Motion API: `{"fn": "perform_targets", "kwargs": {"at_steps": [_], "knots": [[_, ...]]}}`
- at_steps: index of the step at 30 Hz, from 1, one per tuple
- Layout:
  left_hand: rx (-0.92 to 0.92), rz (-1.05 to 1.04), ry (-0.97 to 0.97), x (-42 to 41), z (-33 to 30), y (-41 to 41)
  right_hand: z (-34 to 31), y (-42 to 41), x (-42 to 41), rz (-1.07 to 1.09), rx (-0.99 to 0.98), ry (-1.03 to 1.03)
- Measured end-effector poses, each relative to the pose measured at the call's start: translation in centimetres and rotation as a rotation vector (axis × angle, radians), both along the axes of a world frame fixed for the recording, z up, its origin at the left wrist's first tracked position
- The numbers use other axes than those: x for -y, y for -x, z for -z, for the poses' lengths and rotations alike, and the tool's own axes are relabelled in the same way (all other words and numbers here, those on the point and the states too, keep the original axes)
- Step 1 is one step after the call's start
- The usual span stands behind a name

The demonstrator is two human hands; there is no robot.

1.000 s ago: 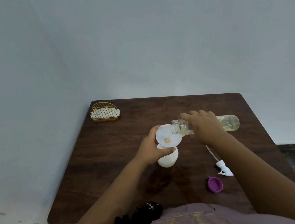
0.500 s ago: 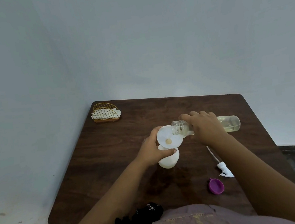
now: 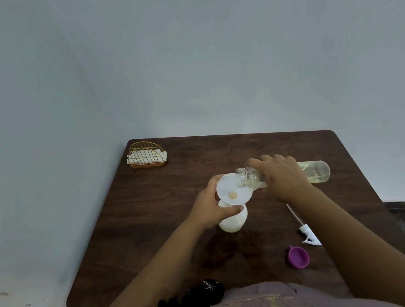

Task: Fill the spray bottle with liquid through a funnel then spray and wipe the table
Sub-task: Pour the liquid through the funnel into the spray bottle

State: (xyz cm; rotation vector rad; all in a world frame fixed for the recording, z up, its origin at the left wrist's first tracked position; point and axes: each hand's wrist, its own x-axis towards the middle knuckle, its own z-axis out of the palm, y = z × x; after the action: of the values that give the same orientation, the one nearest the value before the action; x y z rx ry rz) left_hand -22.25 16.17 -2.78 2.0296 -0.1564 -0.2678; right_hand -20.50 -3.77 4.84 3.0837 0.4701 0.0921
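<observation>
While your left hand (image 3: 211, 209) grips the white bottle (image 3: 233, 221) under its funnel (image 3: 233, 192) mid-counter (image 3: 152, 209), your right hand (image 3: 283, 178) clamps a clear bottle (image 3: 317, 171) tipped sideways, its open mouth over the funnel, pale yellowish liquid inside.

Probably a plain home corner: bare bluish walls (image 3: 185, 54), dark wooden table (image 3: 153, 222), wire napkin holder (image 3: 147, 155).
</observation>
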Motion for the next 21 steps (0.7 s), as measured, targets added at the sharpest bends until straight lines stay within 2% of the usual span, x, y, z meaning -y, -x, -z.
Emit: {"fn": "perform_targets", "kwargs": {"at_steps": [21], "knots": [[-0.015,0.000,0.006,0.04,0.03,0.06,-0.26,0.10,-0.08,0.006,0.006,-0.001]]}}
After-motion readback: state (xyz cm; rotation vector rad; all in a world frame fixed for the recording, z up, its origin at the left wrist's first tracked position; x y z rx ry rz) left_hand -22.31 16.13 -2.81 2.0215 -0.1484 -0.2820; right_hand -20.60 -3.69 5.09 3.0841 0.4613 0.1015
